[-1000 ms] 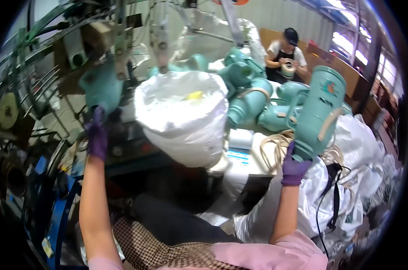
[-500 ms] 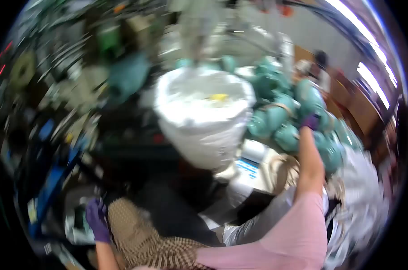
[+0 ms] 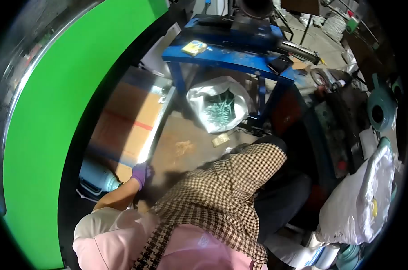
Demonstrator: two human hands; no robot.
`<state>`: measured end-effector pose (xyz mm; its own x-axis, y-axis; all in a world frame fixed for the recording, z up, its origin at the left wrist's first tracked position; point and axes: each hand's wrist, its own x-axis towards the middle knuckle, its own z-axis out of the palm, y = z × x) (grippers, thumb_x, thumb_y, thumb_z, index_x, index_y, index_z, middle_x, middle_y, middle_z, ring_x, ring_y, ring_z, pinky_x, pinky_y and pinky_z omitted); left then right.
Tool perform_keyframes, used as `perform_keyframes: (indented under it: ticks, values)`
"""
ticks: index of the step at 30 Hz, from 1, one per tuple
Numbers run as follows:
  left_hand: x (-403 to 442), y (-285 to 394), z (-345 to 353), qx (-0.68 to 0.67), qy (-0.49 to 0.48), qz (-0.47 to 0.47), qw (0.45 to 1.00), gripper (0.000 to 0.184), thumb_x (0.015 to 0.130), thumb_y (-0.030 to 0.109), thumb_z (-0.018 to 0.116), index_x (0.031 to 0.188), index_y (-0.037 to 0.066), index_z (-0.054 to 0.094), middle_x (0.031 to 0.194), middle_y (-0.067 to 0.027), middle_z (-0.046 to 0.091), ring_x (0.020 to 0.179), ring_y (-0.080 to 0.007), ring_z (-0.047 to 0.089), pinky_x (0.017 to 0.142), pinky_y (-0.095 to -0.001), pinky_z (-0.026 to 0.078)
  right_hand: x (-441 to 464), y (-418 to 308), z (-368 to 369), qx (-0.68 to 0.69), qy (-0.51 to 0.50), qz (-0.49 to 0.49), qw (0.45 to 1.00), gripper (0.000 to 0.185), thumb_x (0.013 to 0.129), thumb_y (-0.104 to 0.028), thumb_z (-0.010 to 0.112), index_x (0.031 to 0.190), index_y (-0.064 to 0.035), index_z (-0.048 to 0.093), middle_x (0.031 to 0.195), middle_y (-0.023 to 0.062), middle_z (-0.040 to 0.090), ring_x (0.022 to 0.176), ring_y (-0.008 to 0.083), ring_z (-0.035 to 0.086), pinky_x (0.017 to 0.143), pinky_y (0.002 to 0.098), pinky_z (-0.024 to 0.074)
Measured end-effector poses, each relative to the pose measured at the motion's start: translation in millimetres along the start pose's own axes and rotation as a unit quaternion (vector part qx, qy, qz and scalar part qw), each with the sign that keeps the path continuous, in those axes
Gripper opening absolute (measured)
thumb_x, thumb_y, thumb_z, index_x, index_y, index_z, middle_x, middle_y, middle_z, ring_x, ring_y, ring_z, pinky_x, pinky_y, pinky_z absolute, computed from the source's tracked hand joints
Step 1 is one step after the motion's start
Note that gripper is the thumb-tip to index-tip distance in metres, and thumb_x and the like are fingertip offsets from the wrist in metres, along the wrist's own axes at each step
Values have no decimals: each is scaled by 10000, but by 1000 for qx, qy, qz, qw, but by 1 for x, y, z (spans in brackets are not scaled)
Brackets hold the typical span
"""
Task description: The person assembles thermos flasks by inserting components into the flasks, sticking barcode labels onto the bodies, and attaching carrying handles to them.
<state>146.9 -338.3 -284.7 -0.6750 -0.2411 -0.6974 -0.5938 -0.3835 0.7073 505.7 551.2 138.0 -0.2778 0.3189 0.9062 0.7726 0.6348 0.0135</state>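
My left hand (image 3: pixel 141 174), in a purple glove, is at the near end of a metal rim (image 3: pixel 158 128). This rim borders a cardboard surface (image 3: pixel 123 128) with a red stripe. The fingers are small and partly hidden, so whether they grip the rim is unclear. A grey-blue jug-like container (image 3: pixel 97 177) with a pale teal neck lies just left of the hand. My right hand is out of view. Ahead on the floor, an open white sack (image 3: pixel 196 101) holds thin teal plastic pieces (image 3: pixel 221 110).
Behind the sack stands a blue metal table (image 3: pixel 222 55) bearing a yellow packet (image 3: pixel 194 47). A bright green panel (image 3: pixel 46 117) curves along the left. At lower right leans a white sack (image 3: pixel 354 198). A small yellowish block (image 3: pixel 220 140) lies on the floor.
My view has swung from the large white sack and teal bundles to the blue table and green panel. My right hand, earlier on the teal bundles, has left view. The left hand is now at the rim.
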Motion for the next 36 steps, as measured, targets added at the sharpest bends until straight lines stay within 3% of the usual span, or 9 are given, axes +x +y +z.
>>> perform_keyframes:
  ticks: [3,8,14,15,18,21,29,33,36]
  values:
    - [-8,2,-29,280,9,164,946,250,985,219,573,754,145,515,628,-20,505,480,-169,485,420,-328,361,-3,-85,-8,99,-40,-85,991,332,891,-198,599,1192,-83,679,1187,171,685,1031,376,682,878,503,537]
    - [-34,-10,46,220,-100,193,951,236,951,236,617,764,101,569,691,-33,576,573,-196,563,514,-339,458,-10,-204,-30,276,-168,-212,922,311,841,-126,656,1143,-72,704,1156,152,692,1005,365,685,868,483,544]
    - [-23,-43,154,725,-117,424,530,201,924,283,661,940,85,693,962,-149,678,946,-355,664,825,-433,553,-37,-371,10,475,-165,-498,706,373,717,-90,731,1085,-155,738,1038,102,678,926,299,695,790,421,563]
    - [30,-67,145,574,-153,583,554,188,951,288,612,908,106,626,922,-102,631,923,-319,632,755,-431,520,-55,-385,32,528,-170,-457,695,377,726,-126,724,1102,-112,741,1103,133,673,953,331,681,833,459,552]
    - [124,-85,188,376,-267,317,829,159,982,293,577,933,143,566,894,-63,591,877,-256,604,707,-395,480,-44,-438,59,575,-314,-328,681,347,764,-72,725,1110,-76,722,1078,129,654,939,303,669,815,389,547]
    - [204,-89,233,214,-275,199,916,148,1001,300,574,959,165,531,884,-35,565,842,-201,581,677,-360,450,-38,-484,110,647,-446,-195,588,254,867,-65,716,1118,-26,715,1071,138,648,998,296,644,898,365,522]
    - [188,14,366,302,-116,117,939,1009,852,450,808,1544,-73,293,1483,-198,514,1323,-344,511,1099,-388,414,-113,-689,248,303,-732,-345,503,676,894,-551,678,1511,-339,500,1612,305,269,1423,462,430,1147,460,420]
    - [218,30,387,369,-44,189,909,781,887,400,762,1438,-45,432,1369,-194,582,1233,-312,558,1039,-394,443,-203,-755,288,142,-770,-281,555,829,822,-663,679,1565,-434,389,1707,249,22,1486,432,369,1167,492,398]
    - [286,55,365,463,-21,247,851,432,910,300,663,1183,-34,635,1077,-183,693,961,-267,640,840,-427,509,-272,-755,331,228,-741,-96,625,817,851,-504,681,1577,-245,411,1724,168,74,1478,348,402,1159,486,407]
